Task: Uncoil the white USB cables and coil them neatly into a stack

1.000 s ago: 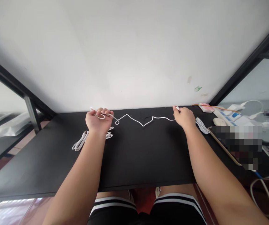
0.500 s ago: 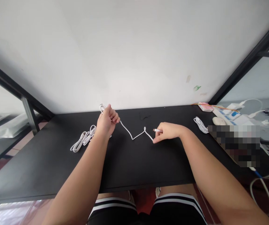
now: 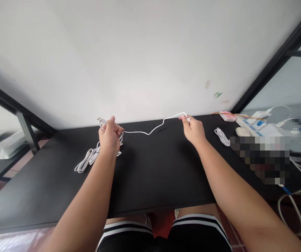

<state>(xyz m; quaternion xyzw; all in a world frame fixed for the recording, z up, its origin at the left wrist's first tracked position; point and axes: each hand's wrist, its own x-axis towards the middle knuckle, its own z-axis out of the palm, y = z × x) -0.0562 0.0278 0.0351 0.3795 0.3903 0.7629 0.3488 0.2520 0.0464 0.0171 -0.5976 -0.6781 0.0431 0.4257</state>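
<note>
Evidently, the black tabletop [image 3: 155, 178] meets the white wall [image 3: 150, 66] at its rear edge, while its front edge runs just above the person's lap. Room to move lies between the two forearms, and more lies left of the coiled cables [image 3: 83, 164]. On the right, that room narrows at a small cable bundle [image 3: 222, 137], a pale mouse [image 3: 243, 131] and a power strip [image 3: 250, 125].

The white cable [image 3: 148, 133] spans the gap between the hands near the rear edge, slack and kinked. The left hand [image 3: 110, 135] is curled around its looped portion, loop showing beside the thumb. The right hand [image 3: 194, 129] pinches the opposite portion between thumb and fingers, the cable arching over the fingertips; its exact grip point is partly hidden.
</note>
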